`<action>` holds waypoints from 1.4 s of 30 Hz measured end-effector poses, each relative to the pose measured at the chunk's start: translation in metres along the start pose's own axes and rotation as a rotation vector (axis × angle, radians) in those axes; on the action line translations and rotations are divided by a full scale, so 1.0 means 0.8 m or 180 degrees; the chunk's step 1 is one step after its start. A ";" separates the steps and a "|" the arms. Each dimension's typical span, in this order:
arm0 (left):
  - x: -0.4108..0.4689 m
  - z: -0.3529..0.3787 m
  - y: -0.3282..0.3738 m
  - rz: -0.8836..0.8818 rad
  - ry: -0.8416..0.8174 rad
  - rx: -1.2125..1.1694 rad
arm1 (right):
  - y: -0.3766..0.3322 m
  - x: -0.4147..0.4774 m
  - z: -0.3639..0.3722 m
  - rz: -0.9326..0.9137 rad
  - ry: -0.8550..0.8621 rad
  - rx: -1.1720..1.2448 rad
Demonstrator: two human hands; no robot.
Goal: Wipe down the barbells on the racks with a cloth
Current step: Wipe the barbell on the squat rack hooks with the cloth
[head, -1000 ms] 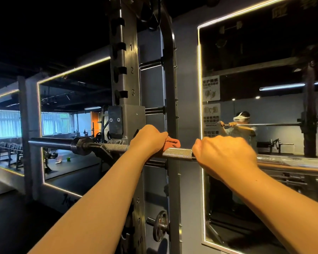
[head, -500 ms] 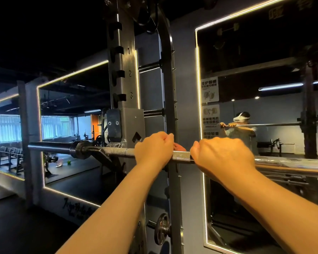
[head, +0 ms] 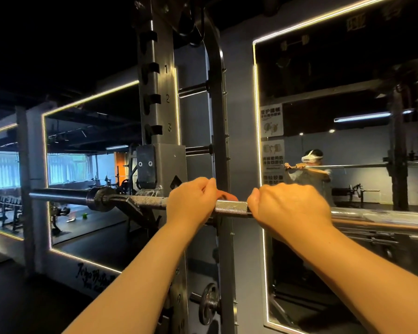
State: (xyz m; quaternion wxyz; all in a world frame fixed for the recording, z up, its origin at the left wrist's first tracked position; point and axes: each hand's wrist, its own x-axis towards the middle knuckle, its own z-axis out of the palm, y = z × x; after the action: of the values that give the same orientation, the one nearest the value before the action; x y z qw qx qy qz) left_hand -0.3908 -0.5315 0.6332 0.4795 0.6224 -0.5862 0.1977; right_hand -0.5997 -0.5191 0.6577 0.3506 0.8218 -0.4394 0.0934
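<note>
A steel barbell (head: pixel 231 206) lies horizontally in the hook of a grey rack upright (head: pixel 158 97). Its dark sleeve (head: pixel 58 195) sticks out to the left. My left hand (head: pixel 191 201) is curled over the knurled shaft, wrapping an orange cloth (head: pixel 225 196) round it; only a corner of the cloth shows past my fingers. Just to the right, my right hand (head: pixel 290 210) grips the bare shaft with curled fingers. The bar runs on to the right, blurred.
Lit-edged wall mirrors (head: pixel 348 116) stand behind the rack and reflect a person wearing a headset. A small weight plate (head: pixel 209 303) hangs low on the upright. Storage pegs (head: pixel 193 89) jut from the rear post. Dumbbell racks (head: pixel 3 208) line the far left.
My left hand has slid the cloth rightwards along the shaft, closer to my right hand. The right hand keeps its grip in place.
</note>
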 end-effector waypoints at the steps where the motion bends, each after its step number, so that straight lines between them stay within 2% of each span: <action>1: -0.002 0.003 0.006 0.0019 0.0077 0.0153 | 0.000 0.001 -0.001 0.0008 -0.0013 0.0009; 5: -0.022 0.016 0.031 0.0412 0.0292 0.0306 | -0.001 0.001 -0.003 0.0113 0.0001 -0.0016; 11: -0.023 -0.004 -0.016 0.1170 -0.0080 0.0203 | -0.008 -0.012 -0.015 0.0084 -0.0048 -0.0296; 13: -0.014 -0.007 -0.043 0.0990 0.0086 0.0359 | -0.009 -0.016 -0.020 0.0101 -0.0074 -0.0263; 15: -0.008 -0.009 -0.056 0.0509 0.0294 0.0379 | -0.009 -0.014 -0.016 0.0195 -0.0064 -0.0174; 17: -0.005 -0.009 -0.043 0.0120 0.0353 0.0347 | -0.009 -0.007 -0.010 0.0399 -0.0047 0.0028; 19: -0.009 -0.003 -0.014 0.0119 0.0383 0.0461 | -0.009 -0.003 -0.008 0.0484 -0.0114 0.0086; 23: -0.028 0.014 0.017 0.0676 0.0404 0.0376 | -0.010 -0.006 -0.009 0.0325 -0.0229 -0.0209; 26: -0.031 0.007 -0.009 0.1093 0.0102 -0.0013 | -0.011 -0.009 -0.006 0.0270 -0.0095 -0.0333; 29: -0.023 -0.009 -0.050 0.1350 0.0042 0.0129 | -0.012 -0.011 -0.005 0.0390 -0.0057 -0.0285; 31: -0.015 -0.014 -0.075 0.1122 0.0193 0.0265 | -0.014 -0.012 -0.006 0.0580 -0.0004 -0.0193; 33: -0.010 -0.014 -0.090 0.0668 0.0361 0.0123 | -0.017 -0.013 -0.010 0.0757 -0.0022 -0.0049; 37: -0.009 0.002 -0.070 0.0029 0.0738 -0.0120 | -0.024 -0.014 -0.023 0.1016 -0.0105 0.0114; 39: -0.013 0.011 -0.052 0.0026 0.0866 -0.0218 | -0.025 -0.009 -0.020 0.1177 -0.0128 0.0184; 42: -0.023 0.020 -0.045 0.0354 0.0816 -0.0227 | -0.025 -0.006 -0.016 0.1239 -0.0162 0.0232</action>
State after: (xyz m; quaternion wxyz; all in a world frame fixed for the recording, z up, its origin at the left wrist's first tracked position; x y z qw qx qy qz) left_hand -0.3673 -0.5397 0.5977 0.5606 0.5411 -0.5604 0.2808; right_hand -0.5850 -0.4999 0.6549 0.2848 0.7356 -0.5950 0.1544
